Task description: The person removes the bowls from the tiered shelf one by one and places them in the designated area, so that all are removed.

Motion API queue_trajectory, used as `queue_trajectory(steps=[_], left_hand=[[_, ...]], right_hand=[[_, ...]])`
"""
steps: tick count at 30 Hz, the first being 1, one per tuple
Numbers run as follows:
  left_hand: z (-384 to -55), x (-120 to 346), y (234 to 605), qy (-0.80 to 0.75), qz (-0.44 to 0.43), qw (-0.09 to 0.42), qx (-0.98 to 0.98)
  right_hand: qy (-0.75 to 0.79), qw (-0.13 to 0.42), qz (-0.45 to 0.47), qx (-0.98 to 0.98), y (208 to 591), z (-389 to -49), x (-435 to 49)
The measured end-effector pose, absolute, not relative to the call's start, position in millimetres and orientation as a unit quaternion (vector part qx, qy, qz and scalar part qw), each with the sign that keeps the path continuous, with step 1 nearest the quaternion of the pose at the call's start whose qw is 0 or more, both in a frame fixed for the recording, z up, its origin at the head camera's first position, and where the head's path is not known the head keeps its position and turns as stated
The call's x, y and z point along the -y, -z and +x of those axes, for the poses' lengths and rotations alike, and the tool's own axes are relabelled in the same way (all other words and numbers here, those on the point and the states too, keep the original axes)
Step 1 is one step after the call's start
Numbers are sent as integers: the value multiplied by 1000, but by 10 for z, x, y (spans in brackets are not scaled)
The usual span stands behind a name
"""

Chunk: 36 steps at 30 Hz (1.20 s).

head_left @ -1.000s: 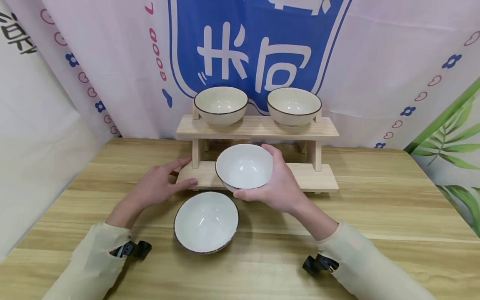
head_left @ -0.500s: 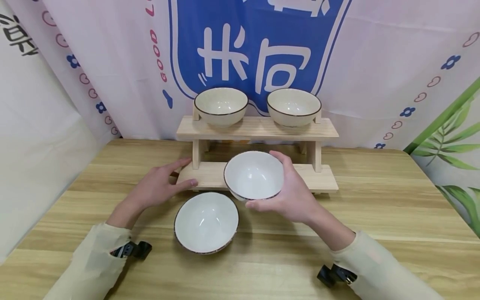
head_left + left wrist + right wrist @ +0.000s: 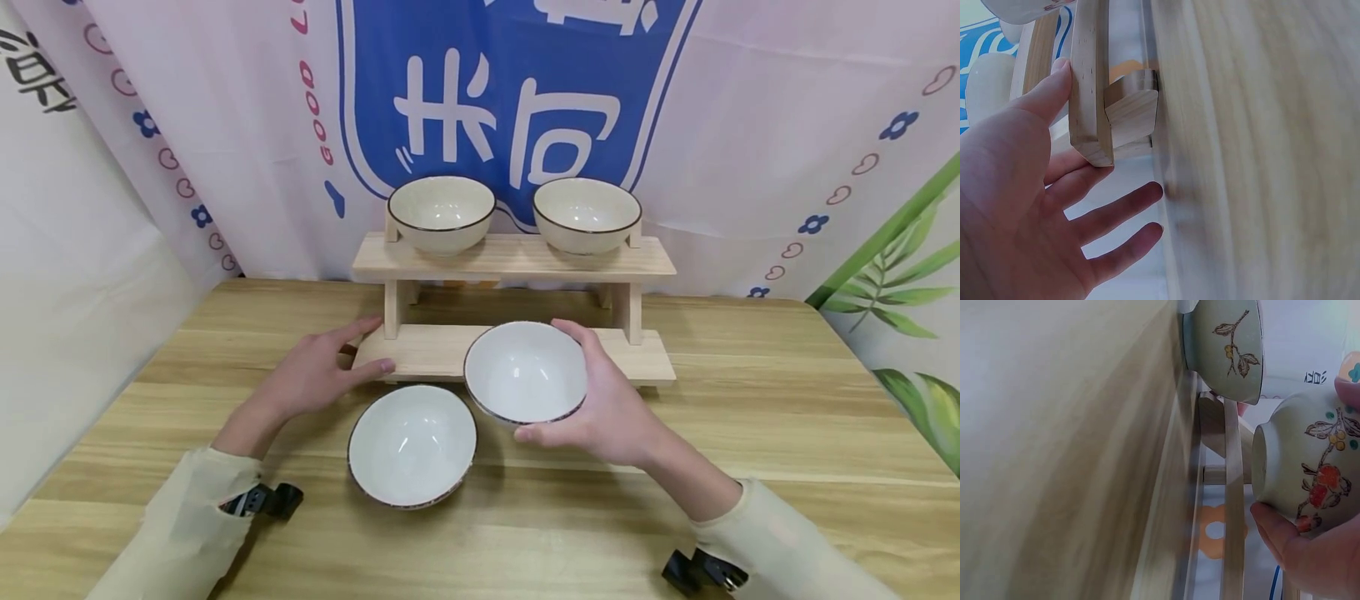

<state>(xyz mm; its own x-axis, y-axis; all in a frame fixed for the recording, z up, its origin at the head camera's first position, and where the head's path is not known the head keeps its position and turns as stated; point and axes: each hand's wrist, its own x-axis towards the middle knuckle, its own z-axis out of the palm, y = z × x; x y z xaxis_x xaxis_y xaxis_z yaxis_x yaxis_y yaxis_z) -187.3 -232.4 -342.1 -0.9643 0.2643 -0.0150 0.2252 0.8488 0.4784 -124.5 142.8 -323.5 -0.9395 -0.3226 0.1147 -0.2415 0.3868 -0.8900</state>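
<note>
My right hand (image 3: pixel 606 404) grips a white bowl (image 3: pixel 525 372) by its side, thumb at the near rim and fingers round the far side. Painted branches with red fruit show on its outside in the right wrist view, and its foot hangs clear of the boards. My left hand (image 3: pixel 313 367) holds the left end of a two-tier wooden stand's lower shelf (image 3: pixel 1088 94), thumb on one face, forefinger at the other; the remaining fingers spread loose. Another white bowl (image 3: pixel 412 446) with a brown rim rests on the table in front of the stand, just left of the held bowl.
Two cream bowls, a left one (image 3: pixel 441 217) and a right one (image 3: pixel 587 217), sit on the stand's upper shelf (image 3: pixel 517 257). Behind hangs a printed curtain (image 3: pixel 750 150). The wood-grain table (image 3: pixel 787 400) stretches out on both sides.
My right hand has carried its bowl from over the lower shelf towards me and to the right. The left hand and the other bowls have stayed in place.
</note>
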Motion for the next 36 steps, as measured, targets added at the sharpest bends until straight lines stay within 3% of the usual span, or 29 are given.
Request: queue_trajectory(steps=[36], left_hand=[[-1870,2312,3401,-236,123,43,-963]], right_hand=[[514,153,-208,-818,3439,-1108,-1750]])
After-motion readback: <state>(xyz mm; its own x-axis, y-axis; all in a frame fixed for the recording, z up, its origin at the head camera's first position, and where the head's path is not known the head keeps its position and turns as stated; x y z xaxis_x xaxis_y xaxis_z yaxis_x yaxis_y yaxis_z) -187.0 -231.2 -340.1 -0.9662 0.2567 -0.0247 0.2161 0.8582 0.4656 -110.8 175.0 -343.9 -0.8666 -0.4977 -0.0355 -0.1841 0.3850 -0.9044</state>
